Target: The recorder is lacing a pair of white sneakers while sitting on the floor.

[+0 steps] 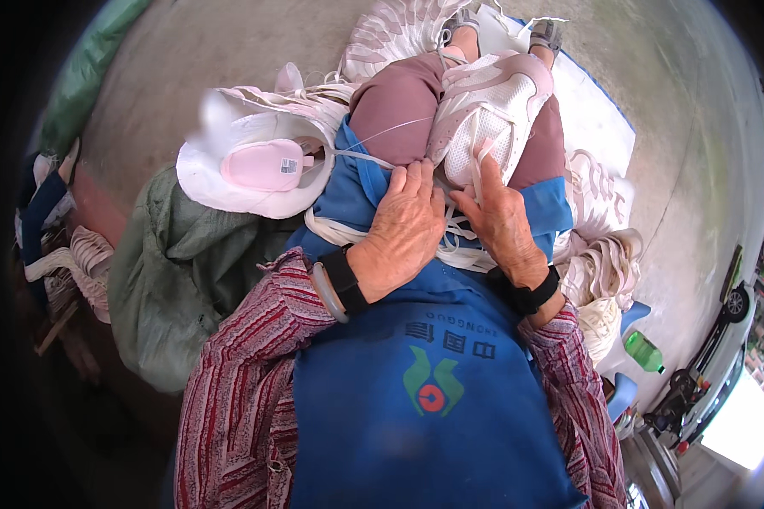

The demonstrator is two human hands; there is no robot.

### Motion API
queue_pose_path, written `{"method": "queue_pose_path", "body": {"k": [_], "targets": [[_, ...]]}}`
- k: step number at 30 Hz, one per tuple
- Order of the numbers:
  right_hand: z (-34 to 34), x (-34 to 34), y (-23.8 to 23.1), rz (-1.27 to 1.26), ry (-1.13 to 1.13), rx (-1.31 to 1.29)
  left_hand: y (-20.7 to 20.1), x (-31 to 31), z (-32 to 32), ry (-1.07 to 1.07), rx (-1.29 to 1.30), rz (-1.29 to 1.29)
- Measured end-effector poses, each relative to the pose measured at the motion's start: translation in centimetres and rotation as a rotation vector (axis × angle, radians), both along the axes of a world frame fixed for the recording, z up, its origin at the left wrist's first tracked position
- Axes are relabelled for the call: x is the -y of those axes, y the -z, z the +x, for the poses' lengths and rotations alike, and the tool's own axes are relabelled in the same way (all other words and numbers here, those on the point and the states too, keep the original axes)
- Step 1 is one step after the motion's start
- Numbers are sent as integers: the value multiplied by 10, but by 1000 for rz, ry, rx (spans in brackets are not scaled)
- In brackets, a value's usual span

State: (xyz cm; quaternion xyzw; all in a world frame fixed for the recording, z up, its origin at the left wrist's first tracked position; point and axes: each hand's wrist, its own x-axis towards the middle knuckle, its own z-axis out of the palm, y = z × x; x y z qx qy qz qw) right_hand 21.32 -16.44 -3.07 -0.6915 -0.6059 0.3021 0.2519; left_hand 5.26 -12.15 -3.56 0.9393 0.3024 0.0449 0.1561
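A white and pink mesh shoe upper (491, 114) rests across my lap on the blue apron (399, 356). My left hand (403, 220) is closed at its near left edge, with a white shoelace (361, 155) running from the fingers to the left. On the near end of the upper lies my right hand (502, 219), its forefinger stretched forward against the lacing and its thumb apart, pointing toward my left hand. A white lace passes by the right fingertips; how firmly they grip it is partly hidden. More loose laces (463, 253) bunch below both hands.
Another upper with a pink insole (259, 165) lies at left on a dark green sack (191, 263). Stacked uppers sit at the far side (390, 38) and right (603, 263). A green bottle (644, 351) lies at right; a parked vehicle (726, 339) stands beyond.
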Motion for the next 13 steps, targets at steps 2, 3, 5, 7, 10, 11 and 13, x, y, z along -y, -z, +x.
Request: {"method": "queue_pose_path", "body": {"k": [2, 3, 5, 7, 10, 11, 13], "targets": [[-2, -1, -3, -68, 50, -61, -5, -4, -4, 18, 34, -38], [-2, -1, -5, -78, 51, -63, -7, -11, -6, 17, 67, -30], [0, 1, -10, 42, 75, -72, -9, -28, -8, -77, 322, -287], [-1, 2, -15, -61, 150, -171, -10, -43, -3, -170, 355, -382], [7, 2, -30, -235, 290, -422, -8, -58, 7, -219, 385, -372], [10, 3, -34, -281, 327, -618, -6, -56, 11, -209, 352, -397], [16, 6, -38, -333, 351, -620, -1, -41, 22, -154, 122, -402]]}}
